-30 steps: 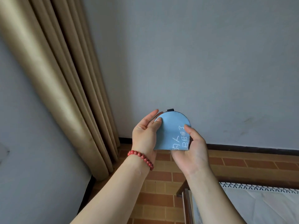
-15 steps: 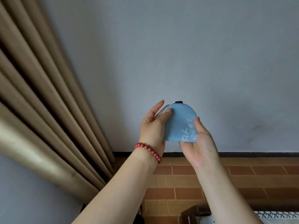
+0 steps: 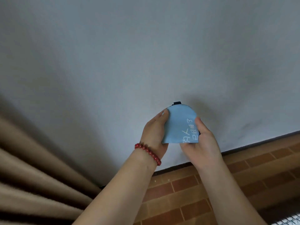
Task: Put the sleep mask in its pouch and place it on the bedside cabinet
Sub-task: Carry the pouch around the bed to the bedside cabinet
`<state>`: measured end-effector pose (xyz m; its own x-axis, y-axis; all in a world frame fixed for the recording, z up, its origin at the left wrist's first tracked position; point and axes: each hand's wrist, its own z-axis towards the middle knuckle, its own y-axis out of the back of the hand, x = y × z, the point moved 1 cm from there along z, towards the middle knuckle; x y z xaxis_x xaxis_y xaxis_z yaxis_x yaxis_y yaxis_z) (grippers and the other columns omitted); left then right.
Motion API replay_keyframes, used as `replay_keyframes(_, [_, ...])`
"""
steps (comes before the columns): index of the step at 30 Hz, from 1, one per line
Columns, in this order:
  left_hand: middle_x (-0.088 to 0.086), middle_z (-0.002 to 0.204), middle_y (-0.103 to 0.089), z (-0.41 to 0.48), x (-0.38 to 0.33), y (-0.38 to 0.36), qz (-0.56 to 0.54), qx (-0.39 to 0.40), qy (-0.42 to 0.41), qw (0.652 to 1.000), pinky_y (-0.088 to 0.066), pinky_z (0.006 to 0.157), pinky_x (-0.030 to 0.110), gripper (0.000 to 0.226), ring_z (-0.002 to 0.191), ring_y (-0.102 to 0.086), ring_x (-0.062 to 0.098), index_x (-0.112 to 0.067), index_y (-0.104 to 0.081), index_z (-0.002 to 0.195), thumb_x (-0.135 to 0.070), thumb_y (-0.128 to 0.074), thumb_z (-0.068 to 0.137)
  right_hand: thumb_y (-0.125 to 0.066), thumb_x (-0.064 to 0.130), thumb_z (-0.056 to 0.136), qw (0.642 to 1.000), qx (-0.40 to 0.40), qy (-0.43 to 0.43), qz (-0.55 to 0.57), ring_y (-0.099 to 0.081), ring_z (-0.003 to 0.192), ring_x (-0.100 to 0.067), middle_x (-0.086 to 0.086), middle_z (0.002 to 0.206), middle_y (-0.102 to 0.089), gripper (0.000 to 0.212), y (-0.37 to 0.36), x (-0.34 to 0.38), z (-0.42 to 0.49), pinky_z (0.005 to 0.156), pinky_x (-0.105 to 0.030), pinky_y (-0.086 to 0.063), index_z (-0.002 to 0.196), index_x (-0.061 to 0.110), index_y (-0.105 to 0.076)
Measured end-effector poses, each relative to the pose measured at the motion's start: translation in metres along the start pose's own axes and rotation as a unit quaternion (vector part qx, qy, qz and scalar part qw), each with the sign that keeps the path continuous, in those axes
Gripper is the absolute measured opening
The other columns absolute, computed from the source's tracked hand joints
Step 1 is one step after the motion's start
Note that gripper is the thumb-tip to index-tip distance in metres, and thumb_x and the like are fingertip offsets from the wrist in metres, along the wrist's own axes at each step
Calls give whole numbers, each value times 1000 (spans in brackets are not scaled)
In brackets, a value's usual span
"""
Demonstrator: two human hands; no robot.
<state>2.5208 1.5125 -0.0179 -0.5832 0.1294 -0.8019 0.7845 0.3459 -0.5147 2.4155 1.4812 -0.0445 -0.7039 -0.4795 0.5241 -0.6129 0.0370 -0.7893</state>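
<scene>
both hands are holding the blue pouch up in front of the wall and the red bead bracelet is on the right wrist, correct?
Not quite: the red bead bracelet is on the left wrist, as the head view shows. The rest stands: the left hand and right hand hold the blue pouch up in front of the wall.

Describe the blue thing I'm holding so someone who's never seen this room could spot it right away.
Look in front of the grey wall, above the brick floor. Between the left hand, with a red bead bracelet on its wrist, and the right hand, is the pouch. It alone is light blue, dome-shaped, with white handwritten characters and a small dark tab on top.
</scene>
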Motion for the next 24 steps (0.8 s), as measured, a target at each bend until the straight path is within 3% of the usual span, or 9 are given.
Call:
replay_keyframes(3, [11,126,-63,31,1,-6,0,1,7,1000,-50,96,40,33,117,-59,27,-12,-60,123,-20,-42,97,-47,30,97,999,-32,14,12,-73,87,-22,-11,96,-76,31,0,10,22,78,-37,-56,108,7,-64])
replay_keyframes(9, [14,126,-63,94,8,-34,3,-14,28,1000,-52,84,35,31,110,-61,28,-8,-59,123,-14,-47,95,-43,29,99,997,-51,27,50,-71,90,-25,-14,100,-73,32,14,35,68,69,-36,-62,112,5,-60])
replay_keyframes(12, [15,127,-62,128,14,-57,18,0,37,999,-51,86,36,31,114,-59,30,-7,-59,123,-14,-47,95,-40,29,100,996,-46,42,60,-72,88,-25,-14,96,-75,34,26,61,93,71,-37,-61,113,4,-60])
replay_keyframes(15, [15,127,-61,165,23,-88,31,22,43,998,-51,91,40,32,118,-57,31,-6,-58,123,-14,-47,95,-40,28,100,995,-53,62,63,-74,84,-24,-13,92,-77,33,40,95,119,70,-38,-61,110,4,-61])
replay_keyframes(24, [13,125,-63,255,64,-229,58,120,95,986,-55,78,35,31,111,-61,30,-10,-60,123,-13,-48,94,-46,27,97,980,-81,153,94,-75,78,-23,-12,87,-77,28,99,236,173,66,-38,-62,102,6,-64])
